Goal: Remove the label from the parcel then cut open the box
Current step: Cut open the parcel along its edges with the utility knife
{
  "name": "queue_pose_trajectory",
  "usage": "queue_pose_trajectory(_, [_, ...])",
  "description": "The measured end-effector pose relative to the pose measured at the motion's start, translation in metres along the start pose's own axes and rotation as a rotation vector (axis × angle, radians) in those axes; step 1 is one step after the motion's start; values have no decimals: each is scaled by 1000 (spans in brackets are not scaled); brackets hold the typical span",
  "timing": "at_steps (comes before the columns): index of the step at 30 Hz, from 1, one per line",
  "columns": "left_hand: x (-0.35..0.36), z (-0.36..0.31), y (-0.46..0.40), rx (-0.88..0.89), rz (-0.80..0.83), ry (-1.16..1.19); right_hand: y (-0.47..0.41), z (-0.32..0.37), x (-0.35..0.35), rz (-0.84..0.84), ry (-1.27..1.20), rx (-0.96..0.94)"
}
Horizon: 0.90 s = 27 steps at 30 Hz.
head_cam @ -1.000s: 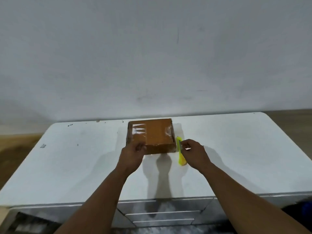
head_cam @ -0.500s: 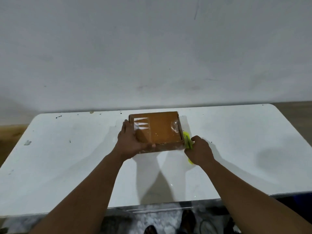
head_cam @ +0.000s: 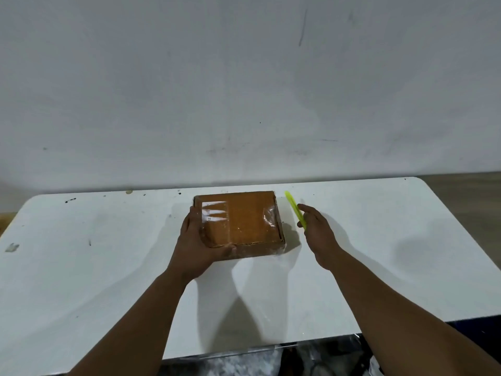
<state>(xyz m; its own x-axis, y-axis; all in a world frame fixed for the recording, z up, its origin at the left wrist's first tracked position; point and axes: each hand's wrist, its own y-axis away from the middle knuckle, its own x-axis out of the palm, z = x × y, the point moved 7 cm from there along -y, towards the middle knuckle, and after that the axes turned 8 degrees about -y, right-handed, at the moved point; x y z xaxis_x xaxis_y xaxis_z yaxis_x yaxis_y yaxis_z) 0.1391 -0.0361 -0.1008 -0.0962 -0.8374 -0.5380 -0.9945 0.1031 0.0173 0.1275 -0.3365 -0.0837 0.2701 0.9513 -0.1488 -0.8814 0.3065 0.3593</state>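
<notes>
We have the flat brown cardboard box wrapped in clear film (head_cam: 240, 225) resting on the white table (head_cam: 379, 253) at twelve o'clock, near the far edge. Our left hand (head_cam: 199, 246) clamps its near-left corner, thumb on top, fingers along the nine o'clock side. Our right hand (head_cam: 317, 230), just off the box's three o'clock side, is closed around the slim yellow-green plastic cutter (head_cam: 295, 211). The film looks slick: we risk the box sliding, or the cutter skidding toward our left fingers (head_cam: 189, 221).
</notes>
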Motion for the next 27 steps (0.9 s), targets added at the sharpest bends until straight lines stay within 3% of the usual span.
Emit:
queue_pose_trajectory(4, [1,4,-2,5,-1,-14,-3,13,8,12,-13,-61])
queue_pose_trajectory(9, [2,11,-6,0,0,-33,1,30,16,46,-205,-49])
queue_pose_trajectory(18, [2,15,-11,5,13,-24,7,30,26,111,-219,17])
queue_pose_trajectory(27, [1,9,-6,-3,19,-25,16,25,19,67,-173,-69])
